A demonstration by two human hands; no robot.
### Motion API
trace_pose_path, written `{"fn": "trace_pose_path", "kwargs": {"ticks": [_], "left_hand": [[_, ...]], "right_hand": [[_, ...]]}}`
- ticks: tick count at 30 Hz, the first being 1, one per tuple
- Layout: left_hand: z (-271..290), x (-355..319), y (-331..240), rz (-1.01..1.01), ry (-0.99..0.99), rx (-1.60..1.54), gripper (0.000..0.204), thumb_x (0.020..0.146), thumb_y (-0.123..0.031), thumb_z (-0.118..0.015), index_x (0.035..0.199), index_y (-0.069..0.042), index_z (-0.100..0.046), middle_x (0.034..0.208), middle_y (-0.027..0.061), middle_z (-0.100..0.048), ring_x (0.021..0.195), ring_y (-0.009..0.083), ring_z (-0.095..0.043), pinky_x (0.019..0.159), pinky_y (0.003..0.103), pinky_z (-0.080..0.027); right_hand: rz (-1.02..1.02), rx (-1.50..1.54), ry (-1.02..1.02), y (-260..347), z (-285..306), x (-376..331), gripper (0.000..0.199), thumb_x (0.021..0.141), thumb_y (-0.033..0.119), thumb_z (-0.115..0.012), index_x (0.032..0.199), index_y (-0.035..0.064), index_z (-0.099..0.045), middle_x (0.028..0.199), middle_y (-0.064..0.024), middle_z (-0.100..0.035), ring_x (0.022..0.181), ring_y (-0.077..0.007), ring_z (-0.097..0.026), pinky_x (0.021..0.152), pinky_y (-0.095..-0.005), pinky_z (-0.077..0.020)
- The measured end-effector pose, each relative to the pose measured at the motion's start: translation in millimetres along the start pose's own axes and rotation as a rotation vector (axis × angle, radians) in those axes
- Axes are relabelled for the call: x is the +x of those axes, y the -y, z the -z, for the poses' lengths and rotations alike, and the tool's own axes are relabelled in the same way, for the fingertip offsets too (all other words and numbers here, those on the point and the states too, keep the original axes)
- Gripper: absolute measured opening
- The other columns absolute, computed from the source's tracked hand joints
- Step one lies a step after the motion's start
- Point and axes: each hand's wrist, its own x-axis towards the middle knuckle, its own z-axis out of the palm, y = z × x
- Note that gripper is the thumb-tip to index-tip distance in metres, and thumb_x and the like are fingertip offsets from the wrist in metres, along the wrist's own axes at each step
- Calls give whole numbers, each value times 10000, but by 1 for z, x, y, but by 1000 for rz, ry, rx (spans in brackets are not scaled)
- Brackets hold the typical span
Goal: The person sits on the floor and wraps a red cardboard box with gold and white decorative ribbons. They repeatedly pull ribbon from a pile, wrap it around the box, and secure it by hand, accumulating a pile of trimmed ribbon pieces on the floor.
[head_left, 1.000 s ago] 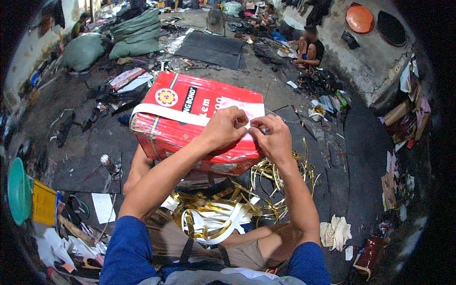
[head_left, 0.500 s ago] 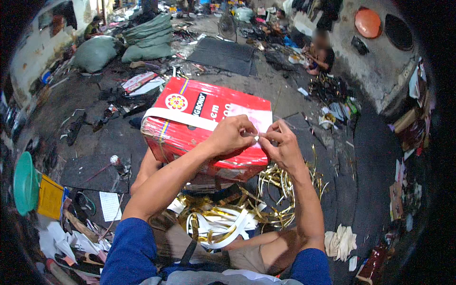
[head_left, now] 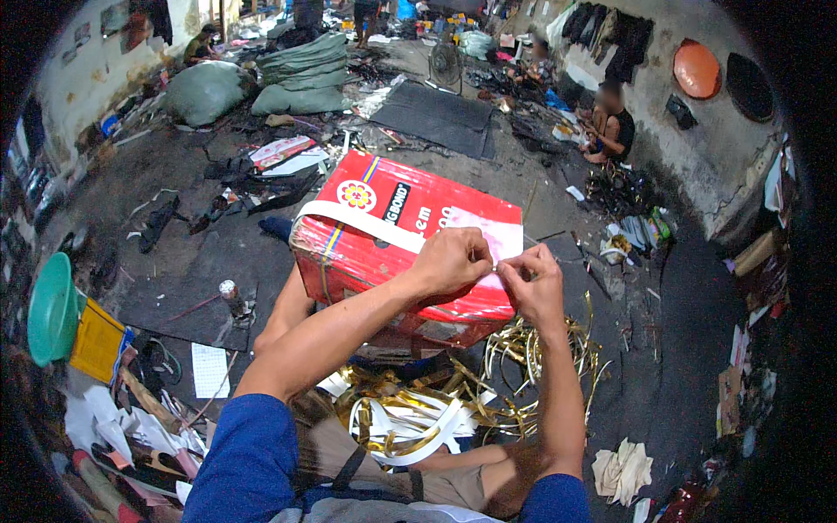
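A red carton box [head_left: 349, 266], wrapped in shiny clear film, stands before me between my legs. Across its top lies a white strip [head_left: 362, 222], which curls over the left edge and runs under my left hand [head_left: 455, 260]. My left fingers are closed in a pinch near the box's right side. Fingertip to fingertip with it, my right hand [head_left: 534, 281] is also pinched. A tiny white bit shows between them; it looks like the strip's end, but the left hand hides the join. A pale pink-and-white sheet [head_left: 488, 231] lies on the box top beneath the hands.
White strips [head_left: 405, 427] and gold strips [head_left: 514, 366] lie heaped by my lap. At left are a green basin [head_left: 52, 309] and paper scraps [head_left: 131, 423]. A crumpled cream cloth [head_left: 622, 472] lies at right. Beyond are a dark mat [head_left: 436, 118], sacks [head_left: 205, 91] and a seated person [head_left: 610, 126].
The whole view has shifted, so the box and hands appear farther right and slightly lower. Both hands stay pinched together at the box's right side; less of the white bit shows.
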Motion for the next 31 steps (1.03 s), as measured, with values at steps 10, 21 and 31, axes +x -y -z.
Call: {"fn": "trace_pose_path", "kwargs": {"ticks": [10, 21, 31], "left_hand": [[4, 33, -12, 66, 171, 207, 160, 710, -195, -746, 770, -50, -777, 757, 202, -725, 738, 358, -731, 722, 450, -586], [-21, 38, -4, -71, 183, -192, 126, 812, -112, -771, 798, 11, -749, 759, 110, -711, 681, 158, -670, 630, 323, -531], [-26, 40, -4, -210, 187, -193, 103, 847, -97, -765, 854, 4, -744, 853, 106, -733, 751, 145, -705, 677, 274, -558]], "right_hand": [[-359, 482, 6, -14, -14, 5, 233, 755, 3, -723, 856, 78, -526, 649, 77, -412, 548, -26, -352, 468, -237, -260], [-204, 374, -167, -47, -30, -21, 336, 1034, 311, -617, 792, 87, -553, 672, 30, -503, 566, -37, -438, 502, -222, -348], [-859, 1611, -93, -34, -25, -35, 205, 1015, 256, -642, 877, 146, -537, 671, 29, -497, 405, -52, -378, 317, -213, -265]]}}
